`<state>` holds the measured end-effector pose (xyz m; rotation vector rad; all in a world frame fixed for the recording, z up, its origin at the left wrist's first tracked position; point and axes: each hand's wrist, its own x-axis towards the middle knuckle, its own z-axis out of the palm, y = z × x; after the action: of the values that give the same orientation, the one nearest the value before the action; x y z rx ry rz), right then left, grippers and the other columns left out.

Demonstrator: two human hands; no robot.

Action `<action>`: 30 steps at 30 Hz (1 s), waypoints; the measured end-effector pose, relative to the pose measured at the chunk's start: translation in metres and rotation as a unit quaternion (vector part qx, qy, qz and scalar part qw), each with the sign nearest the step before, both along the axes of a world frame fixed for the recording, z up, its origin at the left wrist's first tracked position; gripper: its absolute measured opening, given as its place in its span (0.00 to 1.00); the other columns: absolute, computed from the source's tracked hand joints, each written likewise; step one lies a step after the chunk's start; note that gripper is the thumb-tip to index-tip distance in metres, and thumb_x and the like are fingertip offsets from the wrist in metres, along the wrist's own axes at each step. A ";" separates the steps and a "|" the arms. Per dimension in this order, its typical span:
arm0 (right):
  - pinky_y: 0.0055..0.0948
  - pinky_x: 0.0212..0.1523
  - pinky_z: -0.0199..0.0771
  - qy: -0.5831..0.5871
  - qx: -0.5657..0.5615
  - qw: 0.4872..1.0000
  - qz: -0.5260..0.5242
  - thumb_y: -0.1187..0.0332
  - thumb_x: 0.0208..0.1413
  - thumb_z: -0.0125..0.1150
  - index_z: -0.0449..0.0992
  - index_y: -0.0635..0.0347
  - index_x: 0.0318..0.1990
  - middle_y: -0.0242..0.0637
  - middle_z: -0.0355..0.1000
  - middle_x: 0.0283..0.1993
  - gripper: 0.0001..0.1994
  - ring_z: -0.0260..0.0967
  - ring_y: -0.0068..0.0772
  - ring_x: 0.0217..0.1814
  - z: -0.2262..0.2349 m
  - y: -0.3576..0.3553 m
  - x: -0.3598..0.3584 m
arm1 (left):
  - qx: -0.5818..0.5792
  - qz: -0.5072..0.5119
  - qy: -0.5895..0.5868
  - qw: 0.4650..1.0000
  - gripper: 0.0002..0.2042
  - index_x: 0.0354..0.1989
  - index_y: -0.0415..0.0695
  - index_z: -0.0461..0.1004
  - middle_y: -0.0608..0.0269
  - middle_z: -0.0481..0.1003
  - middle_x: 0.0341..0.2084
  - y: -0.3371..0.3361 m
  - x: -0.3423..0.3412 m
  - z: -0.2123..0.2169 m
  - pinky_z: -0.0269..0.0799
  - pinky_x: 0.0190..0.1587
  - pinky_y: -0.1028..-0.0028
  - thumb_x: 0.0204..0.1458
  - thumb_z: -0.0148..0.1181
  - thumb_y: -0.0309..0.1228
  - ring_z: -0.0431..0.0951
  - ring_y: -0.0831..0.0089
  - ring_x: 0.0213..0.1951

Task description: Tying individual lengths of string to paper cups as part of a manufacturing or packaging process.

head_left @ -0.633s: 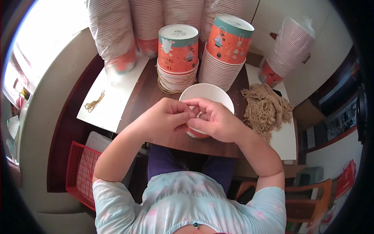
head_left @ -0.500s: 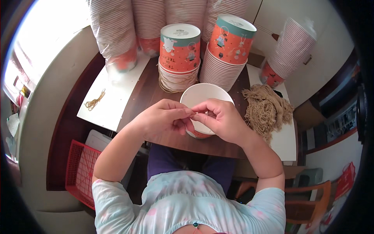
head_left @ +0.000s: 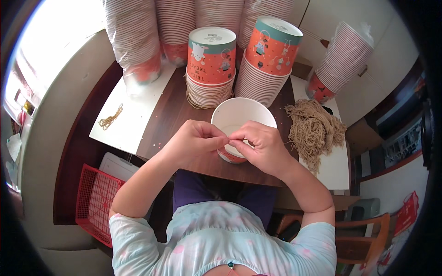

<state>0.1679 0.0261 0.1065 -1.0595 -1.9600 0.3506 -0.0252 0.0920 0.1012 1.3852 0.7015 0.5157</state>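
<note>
A white paper cup (head_left: 241, 115) with an orange outside stands open on the dark wooden table (head_left: 177, 115) in front of me. Both hands meet at its near rim. My left hand (head_left: 195, 140) pinches with thumb and fingers closed against the rim. My right hand (head_left: 258, 145) pinches from the other side, fingertips touching the left ones. A thin beige string seems held between them, but it is too small to see clearly. A heap of beige string (head_left: 315, 131) lies just right of the cup.
Tall stacks of nested orange cups (head_left: 212, 64) (head_left: 267, 57) stand behind the cup, with more wrapped stacks (head_left: 133, 41) (head_left: 340, 60) at the back. A small string bundle (head_left: 110, 119) lies on a white sheet at left. A red basket (head_left: 94, 204) sits lower left, a wooden chair (head_left: 363, 234) lower right.
Both hands stay pinched together at the cup's near rim; they have shifted slightly, and the view has moved a little.
</note>
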 end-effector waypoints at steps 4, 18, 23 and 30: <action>0.31 0.29 0.71 0.010 -0.047 0.999 -0.005 0.77 0.46 0.63 0.75 0.63 0.30 0.40 0.70 0.26 0.04 0.71 0.38 0.28 0.000 -0.002 -0.003 | 0.031 0.029 -0.009 0.999 0.05 0.32 0.34 0.77 0.66 0.77 0.25 -0.009 -0.004 -0.005 0.69 0.31 0.84 0.51 0.61 0.24 0.74 0.84 0.27; 0.21 0.26 0.66 0.039 -0.269 0.957 -0.102 0.72 0.47 0.60 0.78 0.65 0.27 0.30 0.72 0.22 0.05 0.66 0.16 0.24 -0.042 0.094 0.017 | 0.166 0.112 0.015 0.980 0.10 0.44 0.33 0.75 0.61 0.78 0.35 0.079 0.012 -0.071 0.72 0.39 0.81 0.56 0.55 0.24 0.76 0.81 0.36; 0.22 0.26 0.65 0.028 -0.271 0.954 -0.128 0.71 0.47 0.60 0.78 0.65 0.26 0.29 0.71 0.20 0.05 0.65 0.16 0.24 -0.049 0.098 0.012 | 0.135 0.088 -0.020 0.987 0.12 0.45 0.33 0.76 0.62 0.79 0.31 0.079 0.019 -0.071 0.73 0.37 0.80 0.54 0.53 0.22 0.75 0.82 0.32; 0.22 0.26 0.66 0.057 -0.287 0.943 -0.155 0.72 0.47 0.60 0.77 0.65 0.25 0.29 0.71 0.21 0.05 0.65 0.16 0.24 -0.047 0.097 0.004 | 0.130 0.048 0.013 0.990 0.12 0.45 0.31 0.75 0.63 0.78 0.32 0.074 0.017 -0.055 0.72 0.37 0.80 0.53 0.53 0.22 0.75 0.82 0.33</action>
<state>0.1722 0.1228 0.0593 -1.6520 -1.5806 0.8183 -0.0081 0.1657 0.0460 1.6088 0.7427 0.6848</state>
